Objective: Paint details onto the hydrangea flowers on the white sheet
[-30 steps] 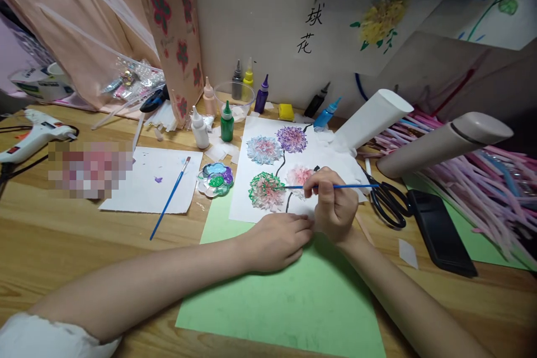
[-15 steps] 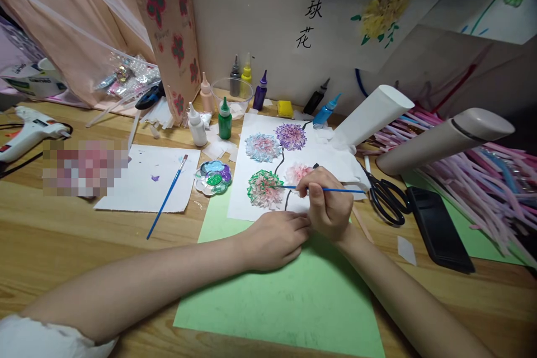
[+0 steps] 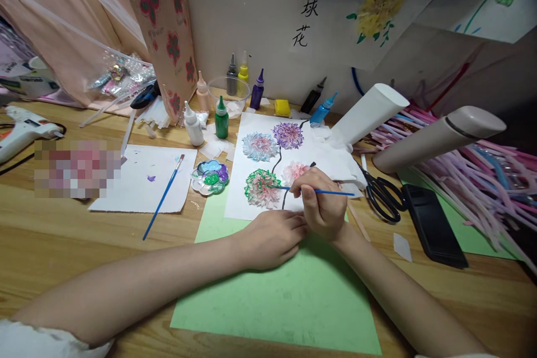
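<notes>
- Four ruffled flowers are on the white sheet [image 3: 234,201] in front of us: a pale blue flower [image 3: 258,147], a purple flower [image 3: 288,135], a pink flower [image 3: 293,171] partly hidden behind our fingers, and a green-edged flower [image 3: 262,189] nearest the lower left corner.
- Our right hand [image 3: 322,206] is closed around a blue paintbrush [image 3: 329,192], its handle almost level and its tip at the right side of the green-edged flower; we cannot tell whether the bristles touch the petals.
- Our left hand [image 3: 271,240] lies palm down at the sheet's near edge, fingers relaxed and outstretched, right beside our other hand.
- Beneath both our hands we see green paper [image 3: 272,307] spread on the wooden table [image 3: 75,249].
- Just left of the sheet, a petal-shaped palette [image 3: 210,178] holds green, blue and purple paint.
- Farther left, a second brush [image 3: 163,198] slants across a paint-spotted paper [image 3: 130,190], its handle end reaching past the edge.
- Behind the palette we have a white bottle [image 3: 193,127] and a green bottle [image 3: 221,121], both upright.
- To our right lie black scissors [image 3: 384,198], near a dark phone [image 3: 435,229].
</notes>
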